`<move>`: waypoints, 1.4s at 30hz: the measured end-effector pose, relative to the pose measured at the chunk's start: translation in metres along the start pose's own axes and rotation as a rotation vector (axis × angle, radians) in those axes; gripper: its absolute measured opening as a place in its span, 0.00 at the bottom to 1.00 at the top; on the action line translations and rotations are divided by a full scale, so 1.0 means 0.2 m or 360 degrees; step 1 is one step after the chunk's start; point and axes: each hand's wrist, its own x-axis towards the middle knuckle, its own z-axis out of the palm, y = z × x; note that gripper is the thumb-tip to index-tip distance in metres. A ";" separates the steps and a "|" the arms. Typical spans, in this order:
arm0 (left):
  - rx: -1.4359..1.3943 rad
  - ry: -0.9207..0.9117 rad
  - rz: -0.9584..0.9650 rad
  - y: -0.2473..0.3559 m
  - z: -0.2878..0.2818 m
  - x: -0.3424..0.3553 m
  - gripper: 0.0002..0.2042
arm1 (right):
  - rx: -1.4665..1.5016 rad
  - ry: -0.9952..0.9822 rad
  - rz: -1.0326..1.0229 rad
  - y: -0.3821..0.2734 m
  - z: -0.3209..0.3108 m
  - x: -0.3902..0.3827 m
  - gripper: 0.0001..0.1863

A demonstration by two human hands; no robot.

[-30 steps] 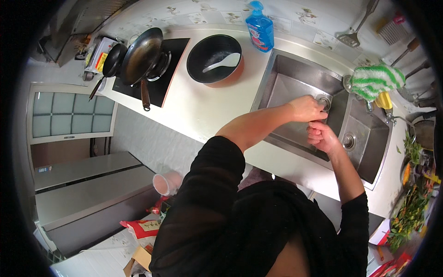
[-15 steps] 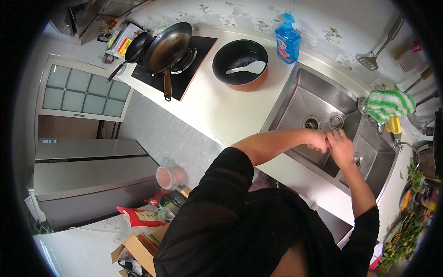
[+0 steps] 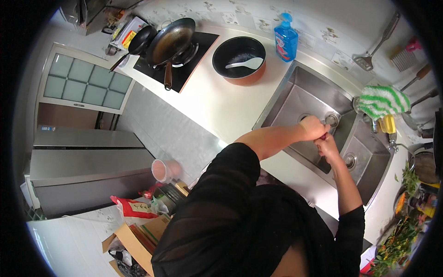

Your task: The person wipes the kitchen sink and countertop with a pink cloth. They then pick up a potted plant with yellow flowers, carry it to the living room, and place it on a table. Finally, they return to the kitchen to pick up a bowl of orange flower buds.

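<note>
My left hand (image 3: 314, 129) and my right hand (image 3: 326, 148) meet over the double steel sink (image 3: 293, 78), both closed around a small pinkish-purple thing (image 3: 324, 137), mostly hidden by my fingers and too small to name. The left hand is just above and left of the right. Beyond them a steel strainer (image 3: 332, 119) sits in the larger basin. A green-and-white striped cloth (image 3: 383, 99) hangs at the back near the tap, beside a yellow item (image 3: 388, 123).
A pot with white paddle (image 3: 244, 76) and blue pump bottle (image 3: 286, 41) share the counter (image 3: 207, 111). Left are a hob (image 3: 152, 80) with wok (image 3: 171, 39) and smaller pan (image 3: 140, 41). Floor holds a pink bucket (image 3: 164, 171). Utensils (image 3: 363, 62) hang right, above leafy greens (image 3: 392, 249).
My hands stay joined but turn and swap height: the right was higher half a second ago, and now the left is. The view has shifted since the earliest frame.
</note>
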 end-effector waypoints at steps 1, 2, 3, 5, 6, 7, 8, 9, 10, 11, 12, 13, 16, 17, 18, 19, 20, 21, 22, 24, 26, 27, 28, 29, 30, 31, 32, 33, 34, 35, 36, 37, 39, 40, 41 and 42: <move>0.0001 0.0069 0.0032 0.00 0.00 0.01 0.09 | 0.0121 -0.0020 0.0030 -0.02 0.00 -0.02 0.06; 0.0010 0.0087 0.0061 0.00 -0.01 0.03 0.09 | 0.0241 -0.0042 0.0060 -0.04 -0.02 -0.03 0.07; 0.0017 0.0104 0.0093 0.01 -0.02 0.04 0.09 | 0.0337 -0.0080 0.0095 -0.04 -0.04 -0.03 0.07; 0.0065 0.0134 0.0161 0.02 -0.04 0.07 0.09 | 0.0480 -0.0203 0.0127 -0.01 -0.09 -0.03 0.08; 0.0076 0.0150 0.0180 0.03 -0.05 0.08 0.09 | 0.0550 -0.0266 0.0149 0.00 -0.11 -0.04 0.08; 0.0087 0.0165 0.0198 0.05 -0.08 0.08 0.09 | 0.0588 -0.0313 0.0138 0.00 -0.13 -0.06 0.08; 0.0098 0.0180 0.0216 0.07 -0.10 0.09 0.09 | 0.0571 -0.0245 0.0075 0.01 -0.14 -0.07 0.08; 0.0045 0.0131 0.0109 0.11 -0.15 0.09 0.09 | 0.0554 -0.0175 0.0012 0.00 -0.13 -0.09 0.08; 0.0002 0.0180 -0.0097 0.12 -0.13 0.10 0.09 | 0.0537 -0.0105 -0.0051 0.00 -0.13 -0.11 0.08; -0.0040 0.0228 -0.0304 0.13 -0.10 0.11 0.09 | 0.0526 -0.0228 -0.0173 0.07 -0.20 -0.04 0.08; -0.0083 0.0272 -0.0524 0.15 -0.05 0.09 0.10 | 0.0652 -0.0150 -0.0196 0.05 -0.19 -0.07 0.10; -0.0365 0.0272 -0.0977 0.17 -0.01 0.07 0.12 | 0.0777 -0.0069 -0.0223 0.00 -0.17 -0.12 0.13; -0.0712 0.0458 -0.1409 0.34 0.05 0.02 0.14 | 0.0702 0.0076 -0.0294 0.10 -0.23 -0.06 0.26; -0.0768 0.0520 -0.1373 0.40 0.05 0.01 0.16 | 0.0586 0.0100 -0.0314 0.15 -0.25 -0.01 0.26; -0.0822 0.0590 -0.1349 0.45 0.04 -0.02 0.17 | 0.0461 0.0112 -0.0331 0.15 -0.24 -0.01 0.26; -0.0876 0.0661 -0.1323 0.50 0.03 -0.04 0.18 | 0.0546 0.0148 -0.0357 0.16 -0.22 -0.01 0.23; -0.0924 0.0708 -0.1308 0.53 0.04 -0.06 0.18 | 0.0641 0.0118 -0.0336 0.17 -0.23 -0.02 0.21; -0.0969 0.0759 -0.1298 0.55 0.04 -0.08 0.19 | 0.0733 0.0080 -0.0315 0.17 -0.22 -0.02 0.20; -0.1014 0.0810 -0.1285 0.56 0.03 -0.10 0.19 | 0.0826 0.0044 -0.0294 0.17 -0.22 -0.03 0.18; -0.1776 0.0725 -0.1304 0.55 0.03 -0.16 0.18 | 0.0957 -0.0060 -0.0292 0.15 -0.21 -0.05 0.15; -0.2427 0.0675 -0.1280 0.51 0.02 -0.21 0.16 | 0.1109 -0.0126 -0.0309 0.13 -0.20 -0.07 0.13; -0.2704 0.0678 -0.1271 0.50 0.01 -0.24 0.15 | 0.1192 -0.0141 -0.0316 0.11 -0.17 -0.09 0.13; -0.2981 0.0676 -0.1255 0.49 0.00 -0.28 0.15 | 0.1277 -0.0153 -0.0323 0.10 -0.15 -0.10 0.12; -0.3122 0.0625 -0.1219 0.47 -0.02 -0.31 0.15 | 0.1320 -0.0203 -0.0292 0.13 -0.16 -0.06 0.12; -0.3265 0.0565 -0.1170 0.45 -0.03 -0.34 0.15 | 0.1362 -0.0244 -0.0268 0.13 -0.17 -0.05 0.13; -0.3407 0.0496 -0.1118 0.44 -0.04 -0.36 0.15 | 0.1408 -0.0282 -0.0245 0.15 -0.18 -0.04 0.13; -0.3376 0.0544 -0.1189 0.44 -0.03 -0.38 0.15 | 0.1317 -0.0214 -0.0310 0.17 -0.18 -0.03 0.14; -0.3339 0.0595 -0.1265 0.43 -0.02 -0.42 0.15 | 0.1226 -0.0152 -0.0370 0.10 -0.08 -0.09 0.14; -0.3311 0.0605 -0.1315 0.42 0.00 -0.43 0.15 | 0.1140 -0.0053 -0.0443 0.06 -0.02 -0.15 0.15; -0.3108 0.0715 -0.1363 0.40 0.02 -0.46 0.15 | 0.1016 0.0134 -0.0421 0.09 0.03 -0.12 0.16; -0.3008 0.0677 -0.1363 0.37 0.00 -0.47 0.16 | 0.0765 0.0345 -0.0488 0.06 0.09 -0.14 0.15; -0.2906 0.0649 -0.1372 0.33 -0.05 -0.50 0.16 | 0.0636 0.0405 -0.0581 0.00 0.19 -0.18 0.14; -0.2743 0.0508 -0.1263 0.27 -0.15 -0.56 0.16 | 0.0491 0.0416 -0.0736 -0.01 0.28 -0.14 0.12; -0.2656 0.0437 -0.1158 0.21 -0.21 -0.59 0.16 | 0.0483 0.0435 -0.0793 -0.07 0.33 -0.15 0.12; -0.2485 0.0423 -0.1075 0.14 -0.24 -0.62 0.15 | 0.0448 0.0503 -0.0879 -0.12 0.34 -0.16 0.12; -0.2308 0.0419 -0.0996 0.06 -0.28 -0.64 0.15 | 0.0414 0.0562 -0.0967 -0.16 0.34 -0.17 0.12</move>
